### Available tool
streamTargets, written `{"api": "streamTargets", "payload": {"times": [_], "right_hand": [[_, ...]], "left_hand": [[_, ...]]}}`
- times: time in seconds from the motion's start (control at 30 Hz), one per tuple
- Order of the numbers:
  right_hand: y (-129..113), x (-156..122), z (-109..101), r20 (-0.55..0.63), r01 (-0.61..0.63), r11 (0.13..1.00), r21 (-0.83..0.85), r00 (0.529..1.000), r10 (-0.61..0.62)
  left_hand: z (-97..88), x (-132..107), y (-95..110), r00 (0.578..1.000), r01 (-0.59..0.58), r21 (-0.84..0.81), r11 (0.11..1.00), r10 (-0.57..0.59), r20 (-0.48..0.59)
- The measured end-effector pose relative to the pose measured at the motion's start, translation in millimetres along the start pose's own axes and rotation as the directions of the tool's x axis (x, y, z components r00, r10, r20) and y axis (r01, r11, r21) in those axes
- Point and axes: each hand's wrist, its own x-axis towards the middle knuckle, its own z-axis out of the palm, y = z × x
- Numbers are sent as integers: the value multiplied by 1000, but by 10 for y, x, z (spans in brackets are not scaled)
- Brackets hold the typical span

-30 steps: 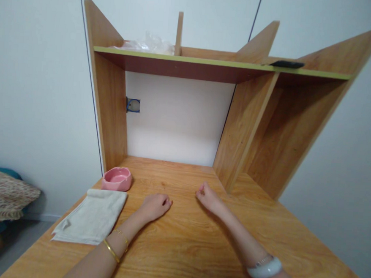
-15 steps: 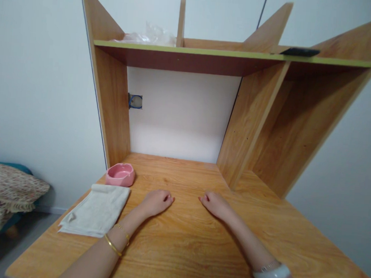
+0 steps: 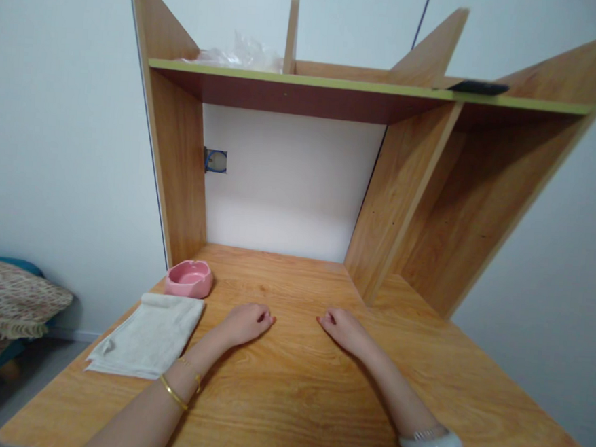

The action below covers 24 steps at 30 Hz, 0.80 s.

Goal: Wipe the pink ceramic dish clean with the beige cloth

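Note:
Both my hands rest on the wooden desk [image 3: 291,386], a short gap between them. My left hand [image 3: 247,323] lies palm down with its fingers curled under, holding nothing. My right hand [image 3: 340,326] lies the same way, fingers loosely curled, also with nothing in it. A folded pale cloth [image 3: 148,335] lies just left of my left forearm. Behind the cloth stands a small pink dish [image 3: 188,278], near the desk's left upright. Neither hand touches the cloth or the dish.
A wooden hutch [image 3: 179,174] with upright dividers rises at the desk's back. Its upper shelf [image 3: 338,85] carries a clear plastic bag [image 3: 238,56] at the left and a flat black object [image 3: 478,87] at the right. A patterned blanket [image 3: 7,298] lies low at the far left.
My hands have stayed almost still; the right hand's fingers settled down onto the desk. The view tilted slightly, shifting the hutch in the picture.

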Motion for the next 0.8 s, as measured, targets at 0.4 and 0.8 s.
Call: {"api": "streamTargets", "payload": {"times": [0.4,0.8], "right_hand": [[4,-3,16,-29,-23,999,27,999,23],[-64,-19,2,-31,-1,1000,26,1000,2]], "left_hand": [[-26,-16,25,1000,7,1,1000,-7,12],[-24,-4,3,999,5,8,1000,-6,33]]}}
